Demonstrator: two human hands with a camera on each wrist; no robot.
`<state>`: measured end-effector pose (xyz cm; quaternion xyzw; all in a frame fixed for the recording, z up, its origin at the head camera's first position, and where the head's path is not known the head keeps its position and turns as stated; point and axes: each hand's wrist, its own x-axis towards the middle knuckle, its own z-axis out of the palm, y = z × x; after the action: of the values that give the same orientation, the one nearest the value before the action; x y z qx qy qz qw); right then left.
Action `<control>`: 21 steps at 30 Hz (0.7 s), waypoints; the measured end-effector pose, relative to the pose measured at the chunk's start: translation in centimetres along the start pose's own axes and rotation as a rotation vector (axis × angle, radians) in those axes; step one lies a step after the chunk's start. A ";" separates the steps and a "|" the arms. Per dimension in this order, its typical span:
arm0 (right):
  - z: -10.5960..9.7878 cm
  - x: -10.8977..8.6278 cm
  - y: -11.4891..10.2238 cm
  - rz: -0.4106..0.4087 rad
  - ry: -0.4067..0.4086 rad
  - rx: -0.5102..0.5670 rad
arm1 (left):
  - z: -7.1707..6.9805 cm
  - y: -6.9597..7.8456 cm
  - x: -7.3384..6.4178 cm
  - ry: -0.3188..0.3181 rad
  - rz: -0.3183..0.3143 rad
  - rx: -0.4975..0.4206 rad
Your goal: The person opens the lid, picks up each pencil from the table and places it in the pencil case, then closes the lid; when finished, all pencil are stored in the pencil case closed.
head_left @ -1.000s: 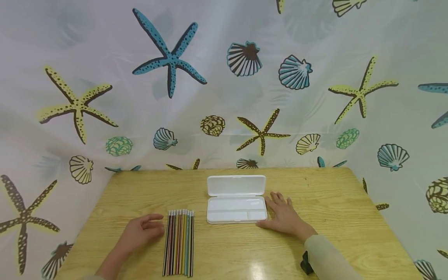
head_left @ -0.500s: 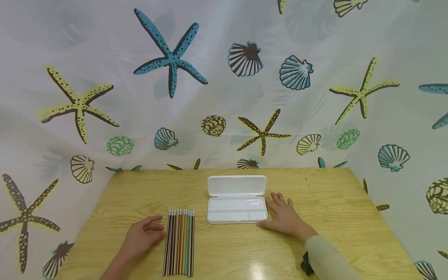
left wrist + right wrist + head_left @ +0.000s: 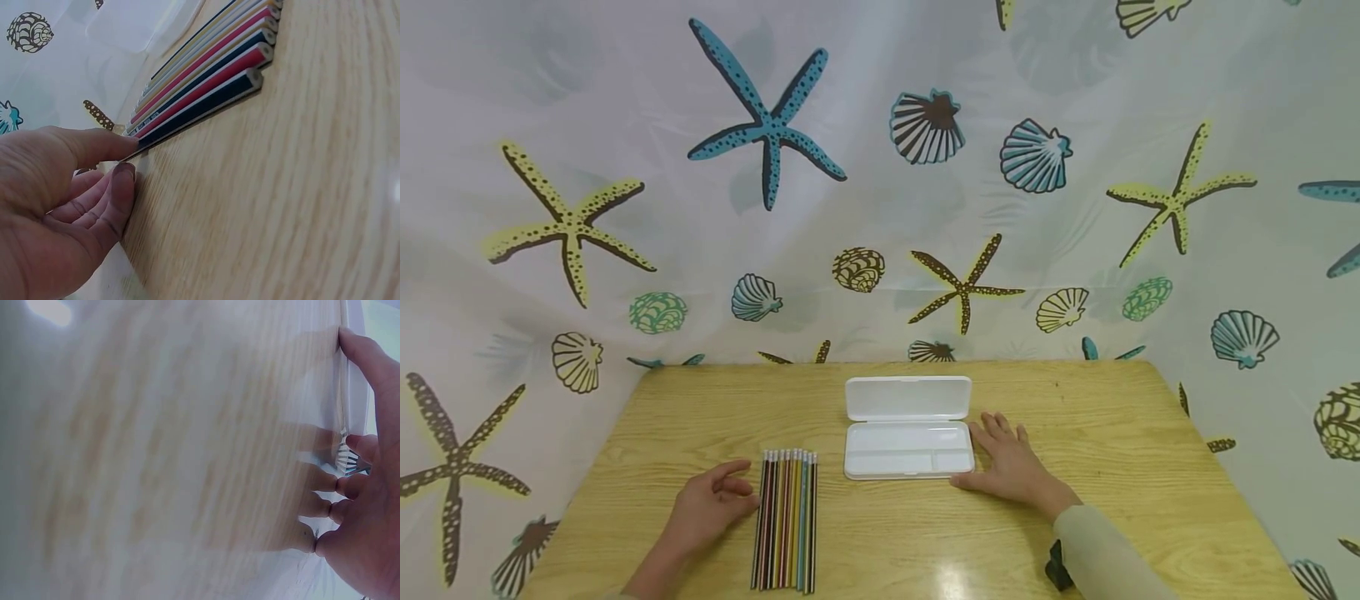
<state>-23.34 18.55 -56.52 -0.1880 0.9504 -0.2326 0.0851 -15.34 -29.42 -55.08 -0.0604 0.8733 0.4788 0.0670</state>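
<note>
Several striped pencils (image 3: 786, 521) lie side by side in a row on the table, white ends pointing away from me. At the row's left edge is my left hand (image 3: 703, 508), its fingers loosely bent and its thumb tip right at the outermost dark pencil (image 3: 200, 115). To the right of the row a white pencil case (image 3: 891, 437) stands with its lid (image 3: 908, 398) raised at the back, showing a divided inside. My right hand (image 3: 1011, 462) lies spread at the case's right end, thumb at the front corner and fingers along the side.
The wooden table (image 3: 880, 542) ends at the back against a white cloth (image 3: 880, 200) printed with starfish and shells. More of this cloth hangs on both sides. A dark strap (image 3: 1057, 567) shows beneath the right sleeve (image 3: 1101, 550).
My left hand has shifted slightly to the right, and its thumb has come up to the outermost pencil. The right hand stays at the pencil case.
</note>
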 end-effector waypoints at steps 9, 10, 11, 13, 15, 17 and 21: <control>0.1 0.0 0.1 -0.003 0.000 0.003 | 0.3 0.5 0.0 0.037 0.008 0.040; 0.1 0.0 0.1 -0.004 0.001 0.002 | 0.3 0.5 0.0 0.035 0.005 0.029; 0.1 0.0 0.1 -0.004 0.001 0.000 | 0.3 0.5 0.0 0.031 0.004 0.021; 0.1 0.0 0.1 -0.006 0.001 -0.001 | 0.3 0.5 0.0 0.030 0.001 0.015; 0.0 0.0 0.0 -0.007 0.002 -0.001 | 0.4 0.5 0.1 0.038 0.001 0.034; 0.0 0.0 0.0 -0.007 0.001 -0.001 | 0.5 0.5 0.2 0.053 0.001 0.073; 0.0 0.0 0.0 -0.007 0.002 -0.002 | 0.7 0.9 0.4 0.097 0.005 0.152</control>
<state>-23.32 18.57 -56.55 -0.1914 0.9500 -0.2322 0.0833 -15.79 -28.32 -54.77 -0.0759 0.9095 0.4078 0.0275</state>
